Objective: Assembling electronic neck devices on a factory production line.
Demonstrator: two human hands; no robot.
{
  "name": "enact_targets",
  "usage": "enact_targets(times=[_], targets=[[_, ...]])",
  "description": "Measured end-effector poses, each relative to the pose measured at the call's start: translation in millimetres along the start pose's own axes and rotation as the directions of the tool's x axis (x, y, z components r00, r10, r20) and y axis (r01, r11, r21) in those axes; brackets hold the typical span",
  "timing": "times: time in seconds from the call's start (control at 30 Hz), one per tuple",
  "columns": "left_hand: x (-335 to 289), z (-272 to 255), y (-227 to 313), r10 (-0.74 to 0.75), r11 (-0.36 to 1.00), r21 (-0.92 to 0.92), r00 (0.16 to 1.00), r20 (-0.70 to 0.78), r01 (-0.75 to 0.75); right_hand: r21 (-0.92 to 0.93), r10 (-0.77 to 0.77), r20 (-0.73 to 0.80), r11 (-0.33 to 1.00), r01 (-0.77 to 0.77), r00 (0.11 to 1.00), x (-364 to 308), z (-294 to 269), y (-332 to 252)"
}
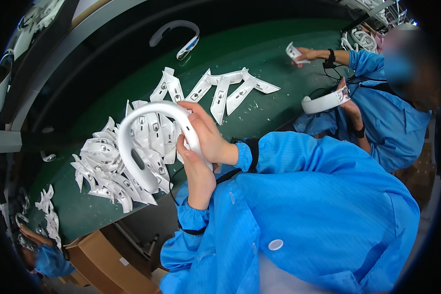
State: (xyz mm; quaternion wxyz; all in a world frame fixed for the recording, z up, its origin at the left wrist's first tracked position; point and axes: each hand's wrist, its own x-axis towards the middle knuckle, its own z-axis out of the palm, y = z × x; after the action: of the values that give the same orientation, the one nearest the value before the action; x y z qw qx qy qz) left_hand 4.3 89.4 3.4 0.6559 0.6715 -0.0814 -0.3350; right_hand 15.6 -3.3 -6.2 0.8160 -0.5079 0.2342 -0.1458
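- Holding one white C-shaped neckband (126,139) up over the green worktop (264,54), so I'm judging this piece to be mid-handling: both hands are gripping it and it isn't set down yet.
- Its shell is looking whole from this side, with a long dark slot and a smaller one showing. Can't tell what's going on underneath.
- A messy heap of printed white strips (103,149) is lying below and left of it, and a zigzag row of strips (220,98) is lying farther out. Used or waiting? Can't tell, so I'm not guessing how much is left.
- Another neckband (188,45) is sitting near the far edge, nobody touching it.
- Pose-wise, the right hand (208,134) is grasping the band's right side, fingers lying over the upper part, forearm running in from the right.
- The left hand (200,179) is grasping the same side just below, thumb pointing up against the band, forearm rising from underneath.
- Both hands are bunching close together, so the band's other end is hanging free.
- Off to the right, a co-worker (387,117) is holding a curved white band (323,103).
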Motion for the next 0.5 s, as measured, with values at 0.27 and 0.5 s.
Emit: enact_targets(times=[0.27, 0.5], targets=[[3.1, 1.4, -10.0, -0.054, 0.966, -0.256, 0.998, -0.016, 0.048, 0.034, 0.009, 0.011, 0.999, -0.01, 1.0, -5.4, -1.6, -5.8], [2.6, -11.0, -9.3, -0.033, 0.929, -0.369, 0.998, -0.049, 0.013, 0.09, 0.469, 0.49, 0.811, -0.578, 0.734, -8.8, -38.0, -18.5]])
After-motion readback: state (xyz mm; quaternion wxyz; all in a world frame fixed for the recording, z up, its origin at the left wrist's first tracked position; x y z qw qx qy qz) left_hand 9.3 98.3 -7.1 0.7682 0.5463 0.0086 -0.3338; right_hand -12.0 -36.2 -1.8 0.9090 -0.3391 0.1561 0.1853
